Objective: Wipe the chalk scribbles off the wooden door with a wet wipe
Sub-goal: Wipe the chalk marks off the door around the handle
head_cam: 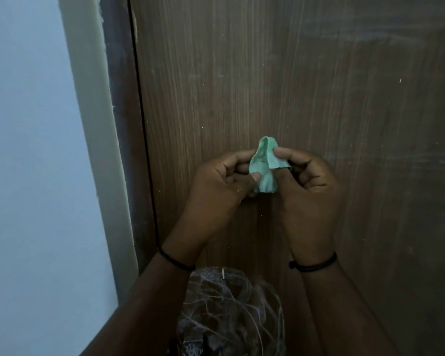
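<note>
A crumpled green wet wipe (265, 165) is pinched between my two hands in front of the brown wooden door (254, 80). My left hand (221, 186) grips its left and lower part with thumb and fingers. My right hand (311, 186) pinches a folded flap on its right side. A dense patch of white chalk scribbles (229, 312) covers the door low down, between my forearms. Faint pale smears (396, 52) streak the door's upper right.
The dark door frame (123, 124) and a cream jamb (93, 124) run down the left, with a pale blue wall (28, 176) beyond. Small white specks dot the door. Black bands circle both wrists.
</note>
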Tool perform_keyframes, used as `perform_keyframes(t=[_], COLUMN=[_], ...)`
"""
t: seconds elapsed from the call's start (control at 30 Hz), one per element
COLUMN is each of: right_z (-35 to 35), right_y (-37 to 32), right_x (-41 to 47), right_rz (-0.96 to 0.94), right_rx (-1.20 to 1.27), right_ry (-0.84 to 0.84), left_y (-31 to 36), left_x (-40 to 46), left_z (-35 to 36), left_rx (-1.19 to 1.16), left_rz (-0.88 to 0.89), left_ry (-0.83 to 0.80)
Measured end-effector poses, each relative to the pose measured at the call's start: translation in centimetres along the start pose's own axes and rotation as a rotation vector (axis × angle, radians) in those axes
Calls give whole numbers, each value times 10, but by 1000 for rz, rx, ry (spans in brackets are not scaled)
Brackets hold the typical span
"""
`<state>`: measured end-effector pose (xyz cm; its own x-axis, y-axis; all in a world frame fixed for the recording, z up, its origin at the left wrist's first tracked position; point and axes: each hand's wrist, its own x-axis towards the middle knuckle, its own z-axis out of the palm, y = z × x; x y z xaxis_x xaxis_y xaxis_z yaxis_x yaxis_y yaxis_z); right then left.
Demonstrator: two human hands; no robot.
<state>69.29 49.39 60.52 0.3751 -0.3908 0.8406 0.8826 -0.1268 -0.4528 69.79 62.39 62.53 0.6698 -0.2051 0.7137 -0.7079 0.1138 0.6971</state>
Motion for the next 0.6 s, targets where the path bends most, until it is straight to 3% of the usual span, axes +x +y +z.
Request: perform_keyframes(t=[0.17,0.37,0.6], right_z=[5,4,0], right_y=[-12,-22,-20], right_x=[-24,-49,-59], right_rz=[104,126,155], right_rx=[55,-37,-100], right_ry=[-21,-216,-274], left_y=[-1,-12,-23], left_x=[-17,-37,-48], left_z=[-9,-20,-24], left_rx=[-83,-105,-132], left_rz=[-14,51,12], left_ry=[77,128,72])
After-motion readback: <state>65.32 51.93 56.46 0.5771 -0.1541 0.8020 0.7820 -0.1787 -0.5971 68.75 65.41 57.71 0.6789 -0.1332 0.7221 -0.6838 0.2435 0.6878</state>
